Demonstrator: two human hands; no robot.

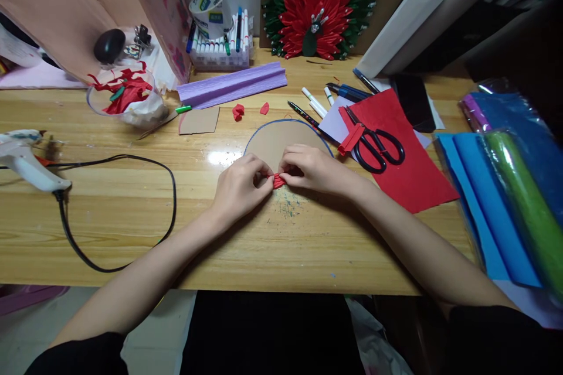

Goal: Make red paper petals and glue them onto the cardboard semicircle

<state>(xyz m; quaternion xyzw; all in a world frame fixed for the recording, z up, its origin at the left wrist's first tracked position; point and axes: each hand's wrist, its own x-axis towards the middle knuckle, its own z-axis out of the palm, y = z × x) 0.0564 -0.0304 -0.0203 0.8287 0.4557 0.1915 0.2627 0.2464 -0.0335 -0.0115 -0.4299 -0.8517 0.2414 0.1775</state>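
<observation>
Between my two hands is a small piece of red crepe paper [278, 181], wrinkled into folds. My left hand [244, 183] pinches its left end with thumb and fingers. The right end is pinched by my right hand [308, 169]. Behind and partly under my hands lies a round cardboard disc [281, 133] with a blue edge; its near part is hidden. Two red paper scraps [238, 112] lie just beyond the disc. Black-handled scissors [379, 146] rest on a red paper sheet [411, 179] to the right of my right forearm.
A white glue gun [33, 161] with a looping black cord [175, 199] lies at left. Behind stand a bowl of scraps [127, 96], a marker box [220, 57] and a red-green paper peacock [316, 12]. Purple crepe paper [233, 85] lies mid-table; wrapped paper rolls [497, 187] are at right.
</observation>
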